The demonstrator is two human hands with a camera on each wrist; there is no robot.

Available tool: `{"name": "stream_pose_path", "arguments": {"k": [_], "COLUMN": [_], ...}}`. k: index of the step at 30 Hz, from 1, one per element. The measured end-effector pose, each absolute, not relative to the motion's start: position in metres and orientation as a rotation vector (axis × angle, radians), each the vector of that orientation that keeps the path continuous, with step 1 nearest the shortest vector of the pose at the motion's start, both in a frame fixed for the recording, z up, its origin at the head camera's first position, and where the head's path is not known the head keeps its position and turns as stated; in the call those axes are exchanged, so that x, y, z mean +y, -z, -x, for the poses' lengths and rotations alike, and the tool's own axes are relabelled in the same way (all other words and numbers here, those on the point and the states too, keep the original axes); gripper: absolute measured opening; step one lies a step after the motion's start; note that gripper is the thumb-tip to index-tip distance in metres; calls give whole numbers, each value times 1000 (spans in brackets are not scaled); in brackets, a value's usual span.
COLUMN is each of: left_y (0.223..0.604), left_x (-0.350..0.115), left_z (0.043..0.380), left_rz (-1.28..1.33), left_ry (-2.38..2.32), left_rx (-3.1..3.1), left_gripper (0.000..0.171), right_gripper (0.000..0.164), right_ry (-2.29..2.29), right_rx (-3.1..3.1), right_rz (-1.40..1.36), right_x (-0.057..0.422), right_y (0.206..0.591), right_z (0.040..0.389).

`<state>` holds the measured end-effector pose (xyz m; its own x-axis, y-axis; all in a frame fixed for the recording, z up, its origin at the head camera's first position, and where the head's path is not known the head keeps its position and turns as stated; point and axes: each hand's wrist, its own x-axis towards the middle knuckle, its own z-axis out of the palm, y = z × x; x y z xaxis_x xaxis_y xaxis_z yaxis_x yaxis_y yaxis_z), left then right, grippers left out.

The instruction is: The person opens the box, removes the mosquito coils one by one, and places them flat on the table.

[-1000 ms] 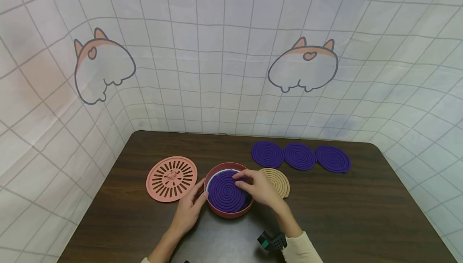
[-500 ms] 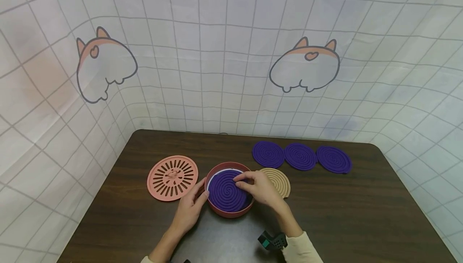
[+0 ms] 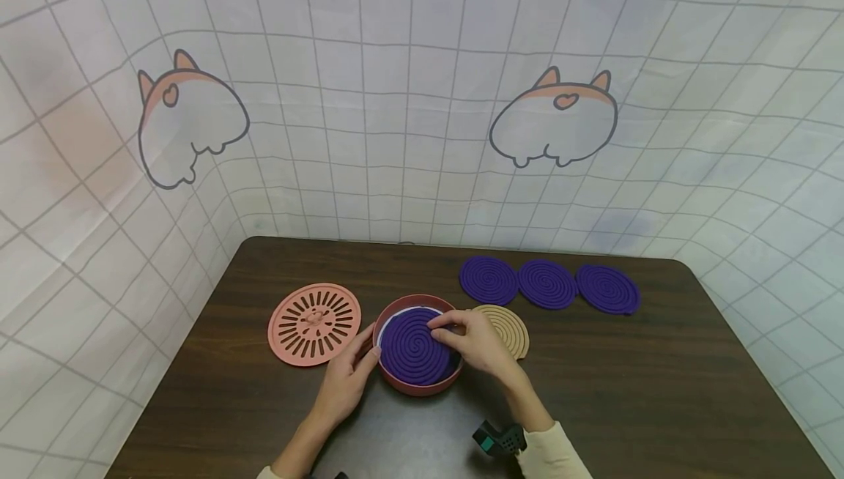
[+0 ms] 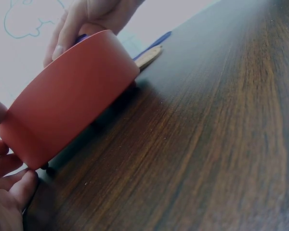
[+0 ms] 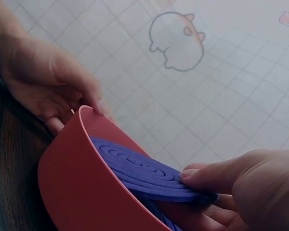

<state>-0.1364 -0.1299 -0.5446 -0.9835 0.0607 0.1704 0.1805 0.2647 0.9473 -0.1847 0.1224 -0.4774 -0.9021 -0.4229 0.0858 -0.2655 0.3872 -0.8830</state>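
Observation:
A round red mosquito coil holder [image 3: 417,391] stands on the table in front of me. My left hand [image 3: 343,380] grips its left side, thumb at the rim and fingers around the wall, as the left wrist view shows. My right hand [image 3: 484,347] pinches the right edge of a purple mosquito coil [image 3: 410,351] between thumb and fingers. That coil slants inside the holder, its held edge raised, in the right wrist view. Beneath it, part of another purple coil [image 5: 156,211] shows. A white ring [image 3: 390,320] lines the holder's inner edge.
Left of the holder lies a pink slotted lid [image 3: 314,325] with a small knob. A tan coil [image 3: 508,331] lies beyond my right hand, partly covered by it. Three purple coils [image 3: 546,285] form a row at the back right of the dark wooden table [image 3: 633,391]. White gridded cloth rises behind.

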Motion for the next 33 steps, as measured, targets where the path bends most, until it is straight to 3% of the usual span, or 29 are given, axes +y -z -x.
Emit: {"name": "stream_pose_path", "arguments": {"k": [14, 33], "left_y": [545, 543], "left_x": [-129, -129], "left_z": [136, 137], "left_rz": [228, 220], "left_ry": [1841, 1841], "left_rx": [-2409, -2412], "left_gripper": [48, 48], "right_gripper": [20, 21], "right_ry": [1650, 1857], "right_rx": [2473, 2525], "right_rz": [578, 264], "right_x": [125, 146], "right_y": [480, 471], "right_z": [184, 178]}}
